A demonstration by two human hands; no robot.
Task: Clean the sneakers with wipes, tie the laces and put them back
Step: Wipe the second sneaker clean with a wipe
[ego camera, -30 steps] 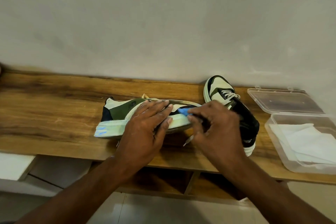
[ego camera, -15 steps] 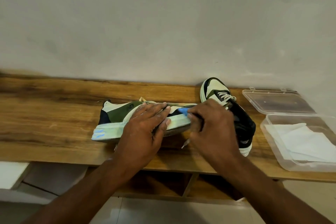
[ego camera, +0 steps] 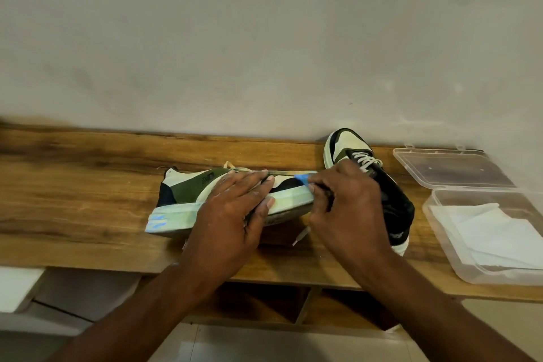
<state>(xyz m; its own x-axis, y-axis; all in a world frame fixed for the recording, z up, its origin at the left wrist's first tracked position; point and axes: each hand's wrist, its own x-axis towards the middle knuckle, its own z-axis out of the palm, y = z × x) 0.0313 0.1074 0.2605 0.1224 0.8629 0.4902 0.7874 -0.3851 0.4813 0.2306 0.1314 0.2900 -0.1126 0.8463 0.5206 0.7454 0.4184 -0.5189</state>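
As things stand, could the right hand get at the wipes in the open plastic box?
Probably yes: the right hand pinches something small at the sneaker; the wipes lie uncovered in the box beside it.

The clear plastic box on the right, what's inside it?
The clear plastic box holds a stack of white wipes lying flat, its hinged lid open behind it. Whatever lies beneath the wipes is covered, and the frame cuts off the box's right edge.

Scene dimly, evenly lit w/ warm cast; soft shadows thrown under the hands (ego camera: 293,214). Motion blur seen at left desk (ego camera: 73,185) edge; wide-angle bending noted twd frame edges.
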